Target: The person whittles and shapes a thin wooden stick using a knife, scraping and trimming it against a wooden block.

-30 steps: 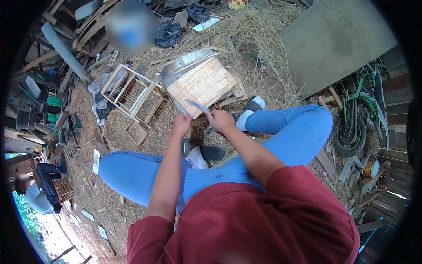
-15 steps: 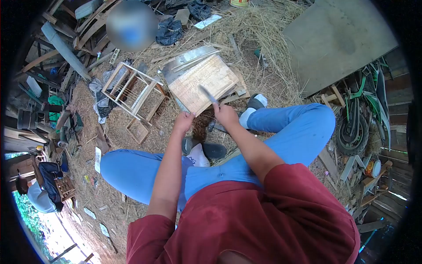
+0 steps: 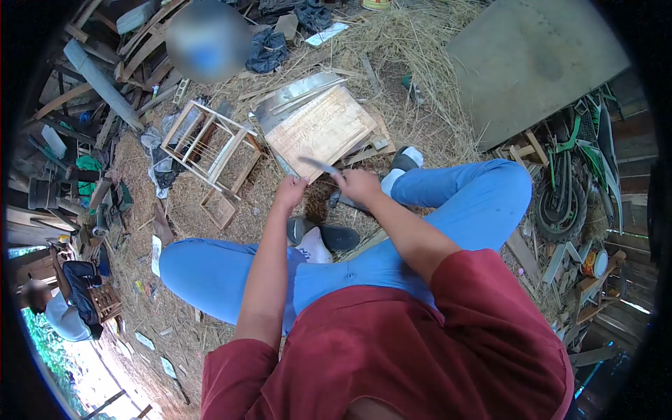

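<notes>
My right hand (image 3: 358, 186) is wrapped round the handle of a knife (image 3: 320, 165), whose blade points left over the near corner of a pale wooden board (image 3: 320, 129). Just left of it, my left hand (image 3: 292, 192) has its fingers closed at the board's near edge; what they pinch, perhaps a thin strip, is too small to name. The board lies tilted on other wood pieces and a grey metal sheet (image 3: 269, 112). A small wooden frame (image 3: 217, 150) with crossbars is to the left of the board.
Straw (image 3: 420, 56) covers the floor behind the board. A large flat panel (image 3: 539, 63) and a green motorbike (image 3: 567, 161) are at the right. Scrap wood (image 3: 98, 77) is piled at the upper left. A seated person (image 3: 66, 311) is at the far left.
The knife has swung from pointing up across the board to pointing left near its corner. My left hand has stayed by the board's near edge.
</notes>
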The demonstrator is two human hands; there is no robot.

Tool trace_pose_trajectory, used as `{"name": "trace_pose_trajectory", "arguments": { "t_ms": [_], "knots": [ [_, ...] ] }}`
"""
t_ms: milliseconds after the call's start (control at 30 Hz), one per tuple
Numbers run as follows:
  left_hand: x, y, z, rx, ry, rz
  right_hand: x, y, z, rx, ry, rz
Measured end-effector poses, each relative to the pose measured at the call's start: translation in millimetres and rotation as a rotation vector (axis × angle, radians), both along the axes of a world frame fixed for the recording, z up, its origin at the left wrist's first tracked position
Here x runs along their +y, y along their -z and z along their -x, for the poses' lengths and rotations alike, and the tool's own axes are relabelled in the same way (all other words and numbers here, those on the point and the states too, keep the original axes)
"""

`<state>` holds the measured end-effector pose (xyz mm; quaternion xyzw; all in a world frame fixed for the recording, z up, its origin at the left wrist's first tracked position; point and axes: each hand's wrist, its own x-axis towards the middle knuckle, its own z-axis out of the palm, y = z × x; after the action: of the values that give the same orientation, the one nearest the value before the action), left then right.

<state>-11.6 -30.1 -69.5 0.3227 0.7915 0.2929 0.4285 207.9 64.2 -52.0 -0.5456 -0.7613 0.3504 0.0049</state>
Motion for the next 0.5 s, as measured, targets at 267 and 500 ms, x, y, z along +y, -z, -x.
{"name": "trace_pose_trajectory", "arguments": {
  "t_ms": [267,500],
  "knots": [
    [-2.2,-5.9,-3.9,0.012,0.007,-0.057,0.8,-12.2,4.1,-0.061,-0.049,-0.003],
    [-9.7,10.2,-12.0,-0.081,-0.076,-0.098,-12.9,-19.7,21.7,-0.043,-0.182,-0.016]
  ]
}}
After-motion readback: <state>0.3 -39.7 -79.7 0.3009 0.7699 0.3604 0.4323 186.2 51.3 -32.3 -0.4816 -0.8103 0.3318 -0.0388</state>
